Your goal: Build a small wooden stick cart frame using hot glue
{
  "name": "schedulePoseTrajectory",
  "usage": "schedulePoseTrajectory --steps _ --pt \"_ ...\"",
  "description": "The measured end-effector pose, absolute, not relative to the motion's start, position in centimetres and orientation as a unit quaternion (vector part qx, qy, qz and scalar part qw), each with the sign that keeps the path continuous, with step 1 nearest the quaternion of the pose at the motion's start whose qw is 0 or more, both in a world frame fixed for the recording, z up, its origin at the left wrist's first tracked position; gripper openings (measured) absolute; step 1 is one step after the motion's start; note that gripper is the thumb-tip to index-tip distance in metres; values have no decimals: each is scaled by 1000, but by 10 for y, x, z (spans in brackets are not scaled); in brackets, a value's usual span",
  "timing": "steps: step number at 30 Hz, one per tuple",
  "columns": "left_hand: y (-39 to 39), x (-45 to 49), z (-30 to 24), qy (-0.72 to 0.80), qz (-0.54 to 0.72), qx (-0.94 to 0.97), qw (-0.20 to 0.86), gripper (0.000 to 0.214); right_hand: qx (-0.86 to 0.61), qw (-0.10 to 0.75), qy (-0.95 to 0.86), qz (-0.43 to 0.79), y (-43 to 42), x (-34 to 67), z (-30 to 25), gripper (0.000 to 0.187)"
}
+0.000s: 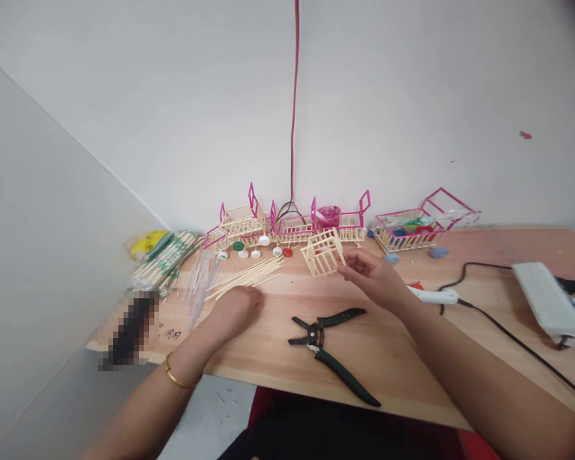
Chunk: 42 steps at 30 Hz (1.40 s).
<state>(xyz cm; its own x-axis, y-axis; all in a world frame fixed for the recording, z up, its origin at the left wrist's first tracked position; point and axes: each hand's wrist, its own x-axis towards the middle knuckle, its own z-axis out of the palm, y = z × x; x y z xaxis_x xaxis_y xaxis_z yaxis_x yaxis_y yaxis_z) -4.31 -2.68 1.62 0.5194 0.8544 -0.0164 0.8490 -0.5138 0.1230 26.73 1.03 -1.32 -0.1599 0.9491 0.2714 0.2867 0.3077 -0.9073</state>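
My right hand pinches the right edge of a small open frame made of thin wooden sticks, holding it tilted over the table. My left hand is low over the tabletop with its fingers curled together; what they hold, if anything, is hidden. Just behind it lies a loose bundle of bare wooden sticks. Between and in front of both hands, wire strippers with dark green handles lie with their jaws apart.
Stick carts with pink trim and bottle-cap wheels line the wall, beside a pink-trimmed basket. Packaged sticks and clear strips are left. A white glue gun, its cord and a white power box occupy the right.
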Motion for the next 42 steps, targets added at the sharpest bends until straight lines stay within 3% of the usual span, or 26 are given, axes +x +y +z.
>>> schedulePoseTrajectory --steps 6,11,19,24,35,42 --pt "-3 4 16 452 21 889 69 30 -467 489 -645 357 12 266 -13 38" --pt "36 47 0 295 44 947 119 37 -458 561 -599 342 15 269 -7 30" --pt "68 93 -24 250 53 964 70 34 -457 557 -603 344 17 274 -8 27" --pt "64 70 -25 321 -9 947 22 30 -461 550 -607 340 17 276 -11 28" --pt "29 32 -9 325 -78 940 -62 18 -483 530 -619 320 14 273 -9 27" --pt "3 -1 5 390 -158 906 -52 22 -481 528 -621 325 16 274 -12 27"
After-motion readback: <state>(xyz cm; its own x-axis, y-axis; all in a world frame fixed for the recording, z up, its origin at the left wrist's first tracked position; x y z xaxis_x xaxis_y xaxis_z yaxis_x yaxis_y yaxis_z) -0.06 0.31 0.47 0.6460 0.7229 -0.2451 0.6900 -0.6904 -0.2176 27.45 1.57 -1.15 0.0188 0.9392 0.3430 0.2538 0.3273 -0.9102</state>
